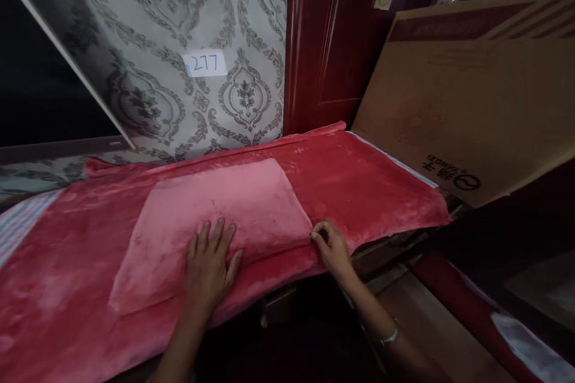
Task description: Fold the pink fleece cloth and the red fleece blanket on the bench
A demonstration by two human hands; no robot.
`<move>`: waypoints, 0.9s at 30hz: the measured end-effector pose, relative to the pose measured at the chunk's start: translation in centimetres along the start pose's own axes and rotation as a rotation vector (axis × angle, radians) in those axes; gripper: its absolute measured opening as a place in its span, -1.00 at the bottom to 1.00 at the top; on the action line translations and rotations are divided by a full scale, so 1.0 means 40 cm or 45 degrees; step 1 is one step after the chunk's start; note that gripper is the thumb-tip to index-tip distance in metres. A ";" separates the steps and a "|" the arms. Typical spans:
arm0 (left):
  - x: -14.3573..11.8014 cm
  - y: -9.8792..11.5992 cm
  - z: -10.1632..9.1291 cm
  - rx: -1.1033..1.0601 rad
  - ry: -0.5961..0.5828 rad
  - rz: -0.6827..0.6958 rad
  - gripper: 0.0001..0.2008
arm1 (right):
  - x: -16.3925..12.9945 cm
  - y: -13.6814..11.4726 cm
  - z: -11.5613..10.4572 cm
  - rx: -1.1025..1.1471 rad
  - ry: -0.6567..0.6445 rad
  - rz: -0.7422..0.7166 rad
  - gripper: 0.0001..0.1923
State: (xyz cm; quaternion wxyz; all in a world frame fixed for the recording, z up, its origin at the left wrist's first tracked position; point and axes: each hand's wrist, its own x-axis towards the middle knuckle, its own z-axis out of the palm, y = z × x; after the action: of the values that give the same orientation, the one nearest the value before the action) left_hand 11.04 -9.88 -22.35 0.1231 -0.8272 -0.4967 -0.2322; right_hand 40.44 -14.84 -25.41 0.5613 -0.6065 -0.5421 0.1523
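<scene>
A pink plush piece of fabric (pixel 215 197), roughly rectangular and folded or layered, lies on a larger red plush blanket (pixel 359 179). Flat on the pink piece near its front edge rests my left hand (pixel 210 260), fingers spread. My right hand (pixel 331 245) pinches the pink fabric's front right corner between thumb and fingertips. Whether the pink piece is one layer or several, I cannot tell.
Behind stands a patterned wallpapered wall with a paper label (pixel 205 63) reading 277. A dark screen (pixel 49 72) is at left. To the right, a large cardboard box (pixel 467 90) leans beside a dark red door (pixel 332 30). Striped cloth (pixel 31 218) shows under the blanket.
</scene>
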 end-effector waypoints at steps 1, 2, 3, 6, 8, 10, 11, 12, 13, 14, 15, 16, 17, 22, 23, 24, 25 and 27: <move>-0.001 0.001 0.001 -0.005 0.001 -0.005 -0.48 | -0.001 0.002 -0.001 -0.001 -0.020 0.004 -0.81; -0.002 0.003 0.003 -0.007 -0.002 -0.011 -0.48 | -0.002 0.003 -0.003 -0.009 -0.037 0.005 -0.80; -0.003 0.004 0.004 -0.006 -0.010 -0.016 -0.48 | -0.003 0.002 -0.005 -0.026 -0.040 -0.002 -0.81; -0.005 0.004 -0.004 -0.015 -0.072 -0.012 -0.45 | -0.001 -0.020 -0.011 -0.129 0.063 -0.125 -0.80; -0.003 -0.006 -0.027 -0.043 -0.133 0.001 -0.43 | 0.004 -0.048 -0.009 -0.222 0.131 -0.276 -0.69; 0.003 -0.028 -0.063 -0.046 -0.154 -0.019 -0.44 | 0.013 -0.079 0.000 -0.328 0.107 -0.432 -0.56; 0.006 -0.044 -0.083 -0.022 -0.145 -0.053 -0.45 | 0.018 -0.091 0.008 -0.380 0.066 -0.502 -0.51; 0.009 -0.061 -0.103 0.022 -0.127 -0.105 -0.45 | 0.022 -0.099 0.017 -0.428 0.018 -0.559 -0.47; 0.010 -0.079 -0.119 0.080 -0.112 -0.173 -0.45 | 0.026 -0.102 0.027 -0.472 -0.033 -0.598 -0.44; 0.009 -0.096 -0.132 0.144 -0.114 -0.248 -0.45 | 0.028 -0.098 0.038 -0.511 -0.086 -0.615 -0.42; 0.005 -0.111 -0.140 0.203 -0.143 -0.327 -0.44 | 0.029 -0.089 0.049 -0.546 -0.144 -0.611 -0.42; 0.000 -0.124 -0.143 0.248 -0.196 -0.407 -0.43 | 0.029 -0.074 0.059 -0.574 -0.206 -0.585 -0.43; -0.008 -0.132 -0.141 0.278 -0.257 -0.479 -0.42 | 0.027 -0.057 0.067 -0.590 -0.266 -0.547 -0.44; -0.045 -0.138 -0.105 0.294 -0.373 -0.625 -0.42 | 0.013 0.016 0.083 -0.521 -0.388 -0.469 -0.46; -0.048 -0.137 -0.101 0.288 -0.359 -0.625 -0.41 | 0.012 0.021 0.083 -0.508 -0.377 -0.485 -0.46; -0.051 -0.137 -0.098 0.278 -0.347 -0.623 -0.41 | 0.011 0.023 0.082 -0.498 -0.364 -0.500 -0.46; -0.053 -0.139 -0.096 0.266 -0.330 -0.619 -0.41 | 0.010 0.024 0.082 -0.490 -0.353 -0.513 -0.46; -0.057 -0.144 -0.093 0.246 -0.281 -0.600 -0.41 | 0.007 0.023 0.083 -0.477 -0.335 -0.526 -0.45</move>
State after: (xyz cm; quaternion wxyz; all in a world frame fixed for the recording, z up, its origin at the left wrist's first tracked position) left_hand 4.09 -10.49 -20.47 0.0890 -0.6936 -0.7056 -0.1146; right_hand 38.36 -12.70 -27.13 0.3837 -0.5515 -0.7407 0.0097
